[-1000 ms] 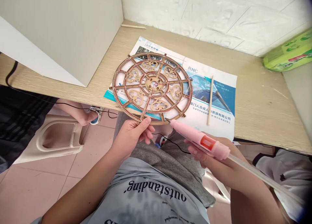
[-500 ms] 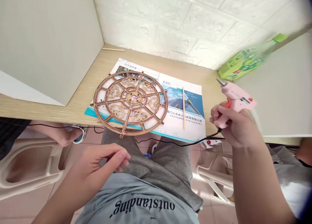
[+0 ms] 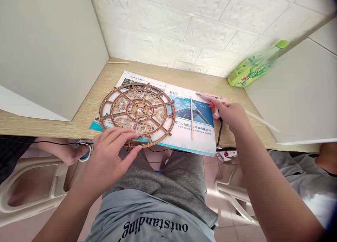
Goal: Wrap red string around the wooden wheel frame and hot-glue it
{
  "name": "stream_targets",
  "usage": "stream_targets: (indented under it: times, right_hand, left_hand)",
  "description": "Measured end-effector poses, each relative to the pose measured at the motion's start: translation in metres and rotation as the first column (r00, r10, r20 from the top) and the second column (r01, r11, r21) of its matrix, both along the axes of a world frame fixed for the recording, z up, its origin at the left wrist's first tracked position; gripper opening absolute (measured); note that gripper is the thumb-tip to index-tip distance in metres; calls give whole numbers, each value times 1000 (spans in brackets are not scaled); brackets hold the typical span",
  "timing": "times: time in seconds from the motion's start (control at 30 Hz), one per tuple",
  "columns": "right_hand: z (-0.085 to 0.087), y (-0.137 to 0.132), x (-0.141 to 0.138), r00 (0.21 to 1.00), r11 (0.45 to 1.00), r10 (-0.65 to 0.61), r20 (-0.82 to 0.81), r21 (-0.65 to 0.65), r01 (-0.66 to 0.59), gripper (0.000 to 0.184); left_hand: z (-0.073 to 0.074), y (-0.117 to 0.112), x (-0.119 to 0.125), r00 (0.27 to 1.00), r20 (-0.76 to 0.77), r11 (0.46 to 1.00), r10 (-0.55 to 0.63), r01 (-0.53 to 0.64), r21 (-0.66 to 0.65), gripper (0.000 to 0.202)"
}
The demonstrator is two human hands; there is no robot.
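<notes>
A round openwork wooden wheel (image 3: pixel 140 110) with spokes and scroll patterns lies flat on a printed brochure (image 3: pixel 181 143). My left hand (image 3: pixel 113 152) is at the wheel's near edge, fingers stretched over the rim and thumb apart; whether it presses on the wood I cannot tell. On the brochure's right edge, the pink hot glue gun (image 3: pixel 210 97) lies on its side with its nozzle pointing left. My right hand (image 3: pixel 231 115) is still closed around its handle. A thin wooden stick (image 3: pixel 192 117) rests on the brochure between the wheel and the glue gun.
A green-labelled bottle (image 3: pixel 254 68) stands against the wall at the back right. Grey-white panels (image 3: pixel 44 41) border the table on both sides. Another stick (image 3: pixel 118 62) lies at the back left. The glue gun's black cord (image 3: pixel 219 133) drops over the front edge. People sit on either side.
My right hand has lowered the glue gun from the air onto the brochure's right side, moving left. My left hand has risen from above my lap to the wheel's near rim and opened.
</notes>
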State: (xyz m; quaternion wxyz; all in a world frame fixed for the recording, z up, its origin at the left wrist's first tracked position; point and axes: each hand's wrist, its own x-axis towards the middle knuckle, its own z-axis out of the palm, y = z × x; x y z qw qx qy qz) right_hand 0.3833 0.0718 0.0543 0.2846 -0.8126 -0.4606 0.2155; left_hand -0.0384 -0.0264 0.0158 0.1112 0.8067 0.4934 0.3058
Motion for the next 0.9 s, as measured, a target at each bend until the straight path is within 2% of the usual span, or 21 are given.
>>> stream_targets:
  times: [0.07,0.13,0.27,0.3,0.33,0.37,0.43,0.57,0.63,0.7,0.77,0.83,0.9]
  right_hand:
    - [4,-8,0,991,997,-62,122,-43,68,53]
    - [10,-20,-6,977,996,-65,205,-48,76,50]
    - [10,-45,-31,952,998,-52,300,56,37,40]
    - [7,-49,-39,954,998,26,298,40,-40,40]
    - [4,-51,-47,945,985,168,281,-11,-172,40]
    - [1,-51,-55,912,946,324,251,-82,-313,39]
    - [-3,-47,-67,838,859,511,193,-166,-485,42]
    - [4,-33,-72,792,793,599,123,-234,-563,55]
    - [9,-33,-65,776,761,629,56,-249,-599,46]
    - [12,-41,-55,751,733,654,-91,-173,-658,32]
    - [11,-53,-45,682,715,673,-287,15,-699,30]
    - [8,-67,-41,650,735,675,-349,236,-636,23]
    - [2,-78,-47,655,730,669,-351,477,-490,27]
  left_hand:
    - [-2,-1,0,1000,-29,1000,-3,3,-1,21]
    - [-3,-2,0,1000,-29,1000,-3,3,3,21]
    - [-4,-2,0,998,-66,1000,-3,2,-15,27]
    - [-5,-1,1,997,-82,1000,-4,2,-22,30]
    - [-5,-1,1,995,-97,1000,-5,3,-25,34]
    - [-5,0,2,994,-108,1000,-6,4,-25,37]
    - [-6,2,3,991,-130,1000,-10,7,-22,41]
    - [-9,4,5,988,-152,1000,-13,10,-24,37]
    - [-11,4,5,990,-139,1000,-8,7,-8,34]
    - [-12,4,5,993,-119,1000,-6,7,9,32]
    - [-13,3,5,994,-107,1000,-13,14,14,30]
    - [-13,3,4,995,-99,1000,-18,20,19,29]
    - [-13,3,4,995,-98,999,-26,29,26,24]
